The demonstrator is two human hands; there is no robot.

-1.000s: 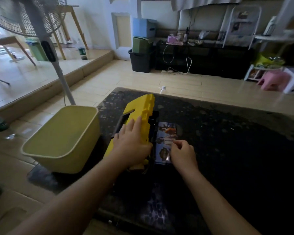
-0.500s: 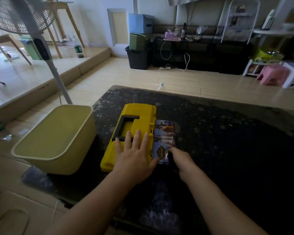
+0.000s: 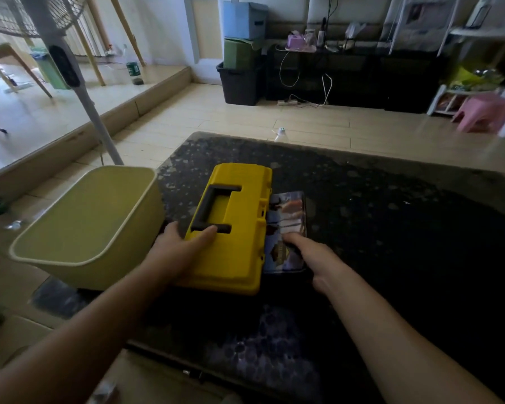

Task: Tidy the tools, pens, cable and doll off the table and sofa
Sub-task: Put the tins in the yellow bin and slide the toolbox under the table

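Fingers (image 3: 169,230) of the left hand (image 3: 174,255) clasp the toolbox (image 3: 233,246); the right hand's (image 3: 314,256) hold is unclear. Best press the lid (image 3: 245,199) flat while latching.

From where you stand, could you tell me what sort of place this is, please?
Probably a home living room: a dark speckled stone coffee table, a white pedestal fan, and a low black media cabinet along the wall.
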